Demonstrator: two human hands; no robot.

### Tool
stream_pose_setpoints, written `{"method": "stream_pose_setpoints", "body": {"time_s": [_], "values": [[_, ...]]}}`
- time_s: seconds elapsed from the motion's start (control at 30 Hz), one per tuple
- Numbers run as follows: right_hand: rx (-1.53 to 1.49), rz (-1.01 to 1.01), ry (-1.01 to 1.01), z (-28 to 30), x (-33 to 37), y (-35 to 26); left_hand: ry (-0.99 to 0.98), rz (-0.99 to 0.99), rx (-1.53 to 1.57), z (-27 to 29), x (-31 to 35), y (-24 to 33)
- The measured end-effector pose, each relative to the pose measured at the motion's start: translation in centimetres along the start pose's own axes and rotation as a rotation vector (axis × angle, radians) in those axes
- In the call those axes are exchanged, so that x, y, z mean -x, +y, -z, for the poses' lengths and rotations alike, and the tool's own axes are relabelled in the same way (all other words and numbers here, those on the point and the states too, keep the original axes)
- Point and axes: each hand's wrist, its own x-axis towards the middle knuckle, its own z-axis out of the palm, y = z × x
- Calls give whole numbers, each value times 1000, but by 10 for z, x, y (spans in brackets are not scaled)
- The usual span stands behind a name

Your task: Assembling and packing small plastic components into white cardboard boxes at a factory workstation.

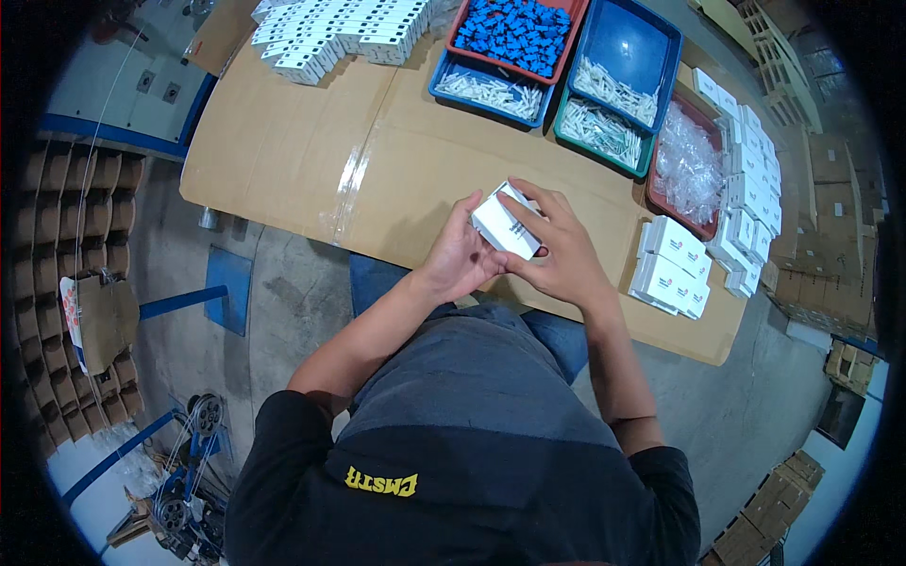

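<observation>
A small white box (507, 224) is held between both hands just above the near edge of the cardboard-covered table (283, 151), in front of the seated person's lap. The left hand (460, 259) is cupped under and against the box's left side, its fingers curled closely round it, while the right hand (559, 250) is laid over the right side, with the fingers spread along the top edge and the thumb pressed at the lower corner. The box is tilted, one long face turned up towards the camera. Whether a flap is open at the far end cannot be told

Judged from this grip, the box is being closed or squared up. The work would be done best if the body were kept steady in the left palm and only light pressure were given by the right fingertips, so that the thin card is not dented. The flaps would best be folded along their creases and tucked fully in

Just to the right, a small stack of like white boxes (672, 267) is lying flat on the table, and a long row of more boxes (750, 179) runs along the right edge. Beyond these, a red tray of clear plastic bags (687, 165) is set, then a green tray (604, 130) and blue trays (491, 94) of small white parts. Farthest off, a red tray of blue parts (517, 33) and a heap of white boxes (340, 33) are seen
</observation>
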Motion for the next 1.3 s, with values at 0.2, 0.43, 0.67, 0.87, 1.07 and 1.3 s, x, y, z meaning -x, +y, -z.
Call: {"method": "stream_pose_setpoints", "body": {"time_s": [0.2,0.43,0.67,0.87,1.07,1.3], "values": [[44,154,-187,29,-16,1,-2,21,-250,-11,3,16],[-42,229,-187,18,-19,1,219,9,-168,-38,5,11],[-254,128,-191,24,-30,-6,102,-77,-8,-14,2,6],[-432,-15,-71,33,-45,16,29,32,105,-16,1,9],[-732,-264,-320,54,-64,21,-4,31,182,-24,1,5],[-730,-198,-375,47,-63,18,-123,60,274,-14,-1,3]]}}
